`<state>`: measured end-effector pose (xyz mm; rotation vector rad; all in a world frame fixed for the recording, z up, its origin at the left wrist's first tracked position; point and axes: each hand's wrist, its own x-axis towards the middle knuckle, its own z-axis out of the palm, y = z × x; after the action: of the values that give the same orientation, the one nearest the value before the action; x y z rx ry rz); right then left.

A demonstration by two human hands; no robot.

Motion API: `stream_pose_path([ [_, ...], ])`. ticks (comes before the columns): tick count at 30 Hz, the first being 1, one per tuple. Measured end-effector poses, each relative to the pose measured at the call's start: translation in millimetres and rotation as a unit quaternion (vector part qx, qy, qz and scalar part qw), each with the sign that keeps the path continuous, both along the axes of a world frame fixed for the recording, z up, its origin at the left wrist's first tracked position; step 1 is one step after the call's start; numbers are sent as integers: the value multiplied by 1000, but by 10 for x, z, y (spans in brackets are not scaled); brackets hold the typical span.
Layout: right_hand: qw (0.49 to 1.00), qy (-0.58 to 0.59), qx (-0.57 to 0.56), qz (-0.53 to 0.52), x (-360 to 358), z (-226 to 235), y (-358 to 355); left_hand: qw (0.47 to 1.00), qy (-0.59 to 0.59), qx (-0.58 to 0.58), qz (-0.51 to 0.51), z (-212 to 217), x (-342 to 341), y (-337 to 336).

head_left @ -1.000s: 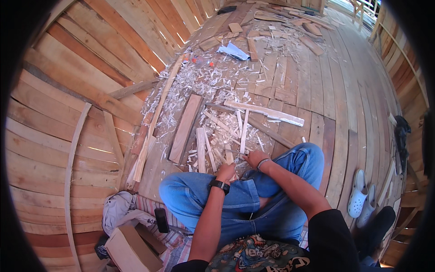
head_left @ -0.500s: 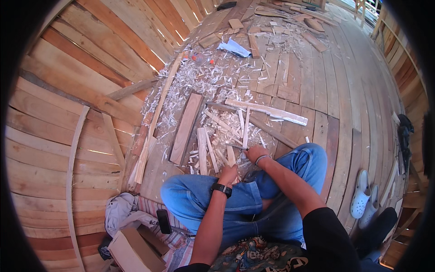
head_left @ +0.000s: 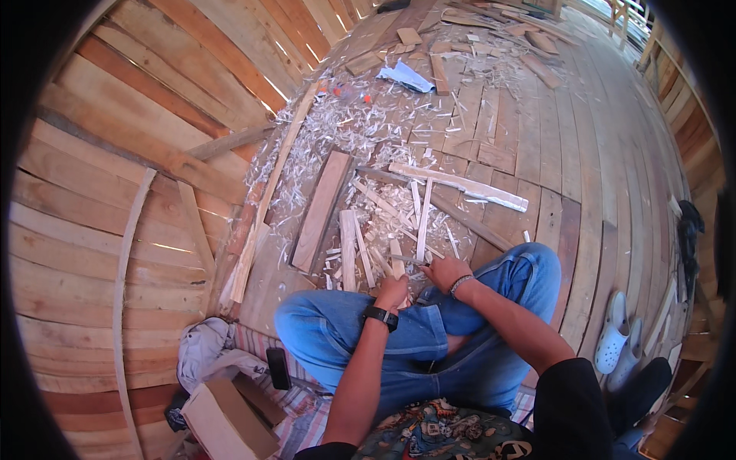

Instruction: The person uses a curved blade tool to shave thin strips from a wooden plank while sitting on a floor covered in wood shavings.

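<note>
The person sits cross-legged on the plank floor [head_left: 548, 146], bare forearms reaching in over blue jeans [head_left: 326, 326]. The left hand [head_left: 393, 291] is clamped on the near end of a short piece of wood [head_left: 397, 261], which points away from the lap, just in front of the crossed legs. The right hand [head_left: 447, 271] is closed around the handle of a knife [head_left: 412, 260], its thin blade lying across that wood; from where I stand I can't tell how deep the edge sits. There's a black watch [head_left: 381, 317] on the left wrist and a bracelet [head_left: 461, 287] on the right.

Beyond the hands, a heap of pale chips [head_left: 391, 218] spreads over the floor, with a few loose sticks [head_left: 348, 249] lying in and beside it. A darker board [head_left: 322, 211] lies to the left of the heap, and a longer pale board [head_left: 460, 186] slants across its far side. Curly shavings [head_left: 307, 149] are strewn thickly further off, toward the wooden wall [head_left: 92, 268].

By the left knee, a phone [head_left: 277, 368] rests on a striped blanket [head_left: 300, 431], near an opened cardboard box [head_left: 230, 422] and a crumpled grey cloth [head_left: 203, 349]. A pair of pale clogs [head_left: 611, 345] stands over on the right.
</note>
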<state>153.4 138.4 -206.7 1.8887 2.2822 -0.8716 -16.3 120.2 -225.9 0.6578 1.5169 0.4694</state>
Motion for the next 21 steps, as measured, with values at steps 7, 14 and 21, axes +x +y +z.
stream_pose_path([
  [7, 1000, 7, -22, -14, 38, -188, 84, 1000, 15, 15, -15, 78, 40, 0],
  [14, 999, -7, -18, -45, -11, -190, 79, 999, 29, 18, -19, 82, 70, 5],
  [21, 999, 15, -6, -40, -55, -258, 113, 998, 37, 19, -37, 79, 68, 5],
])
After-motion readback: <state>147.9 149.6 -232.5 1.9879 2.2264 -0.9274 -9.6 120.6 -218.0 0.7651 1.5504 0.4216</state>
